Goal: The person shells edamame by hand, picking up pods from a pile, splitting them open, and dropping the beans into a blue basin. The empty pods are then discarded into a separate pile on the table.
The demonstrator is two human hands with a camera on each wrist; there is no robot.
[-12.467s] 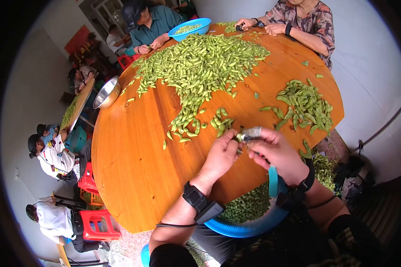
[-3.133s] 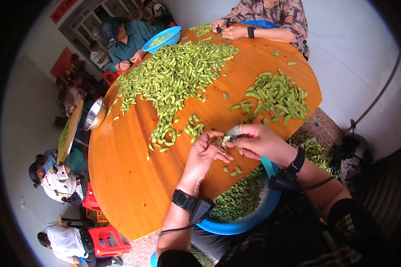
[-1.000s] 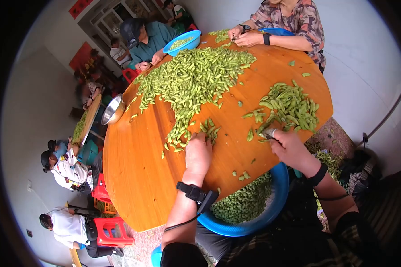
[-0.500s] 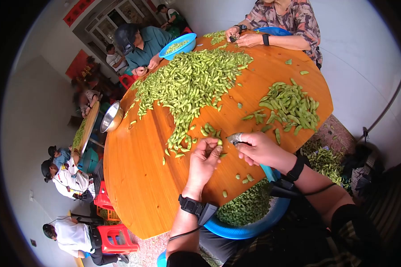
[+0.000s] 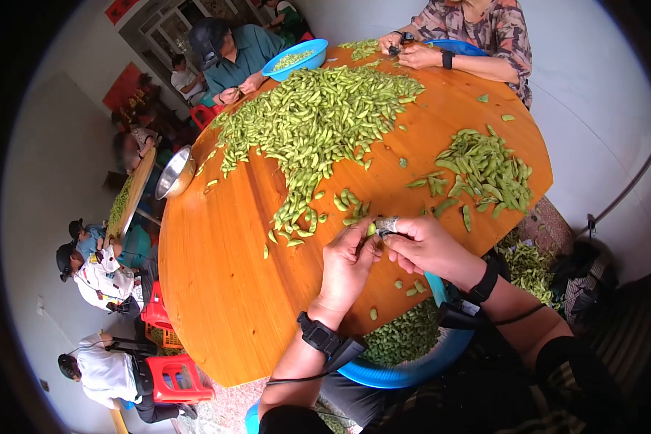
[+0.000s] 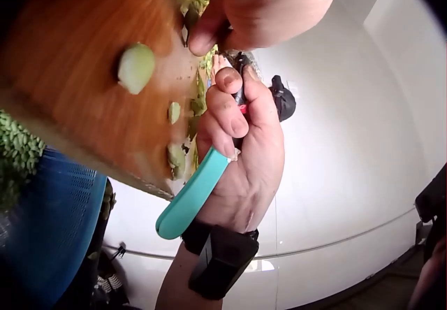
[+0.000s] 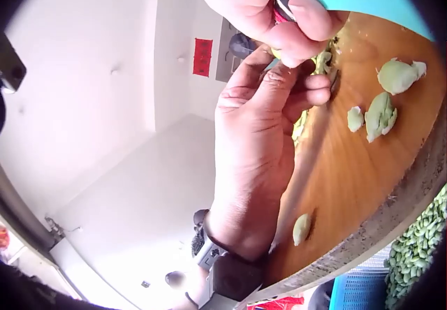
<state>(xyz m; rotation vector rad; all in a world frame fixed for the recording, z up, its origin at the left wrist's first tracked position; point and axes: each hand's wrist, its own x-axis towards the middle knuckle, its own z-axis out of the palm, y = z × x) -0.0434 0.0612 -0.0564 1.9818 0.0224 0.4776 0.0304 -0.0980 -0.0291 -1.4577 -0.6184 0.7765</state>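
Observation:
The left hand (image 5: 348, 266) pinches a green pod (image 5: 371, 229) between thumb and fingers over the table's near edge. Against the pod's other side is the right hand (image 5: 435, 248), its fingers curled round a tool with a teal handle (image 6: 198, 192); wrapping covers one fingertip. The tool's working end is hidden by the fingers. In the right wrist view the left hand (image 7: 255, 139) is bent at the pod, close to the right fingers. Shelled beans (image 7: 380, 116) lie on the wood below the hands. Under the edge, a blue basket (image 5: 441, 359) holds many beans.
A large heap of pods (image 5: 318, 116) spreads over the round table (image 5: 217, 282), with a smaller pile (image 5: 488, 170) at the right. A metal bowl (image 5: 175, 172) and a blue basin (image 5: 296, 59) stand near the far rim. Two people sit across; others sit at the left.
Since half a second ago, the hands have come together at the pod, the right hand's tool now against it. A second ago the left hand was at the small pods and the right at the right-hand pile.

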